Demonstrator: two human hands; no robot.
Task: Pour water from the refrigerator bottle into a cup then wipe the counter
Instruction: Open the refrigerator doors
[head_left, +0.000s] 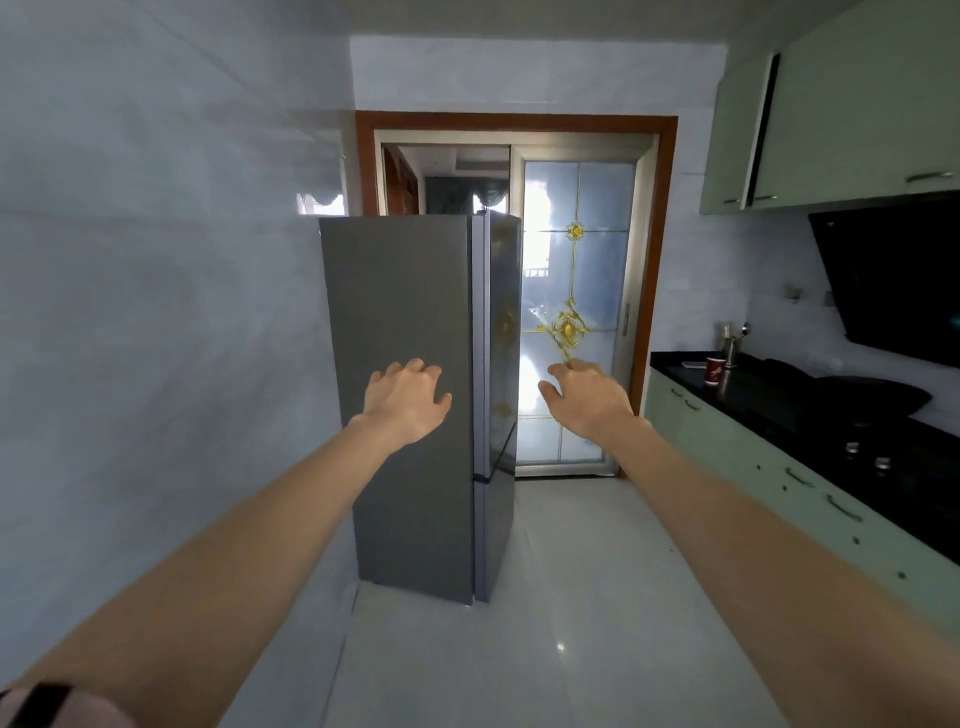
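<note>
Reaching forward, the left hand (408, 397) and right hand (584, 392) hold nothing, fingers loosely spread before the tall grey metal refrigerator (410, 405); a red, seemingly paper cup (715, 371) stands on the glossy black desk (753, 400)

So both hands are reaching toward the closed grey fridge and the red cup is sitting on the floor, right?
Not quite: the head view shows the red cup on the black counter. The left hand and right hand do reach toward the closed grey fridge.
</note>
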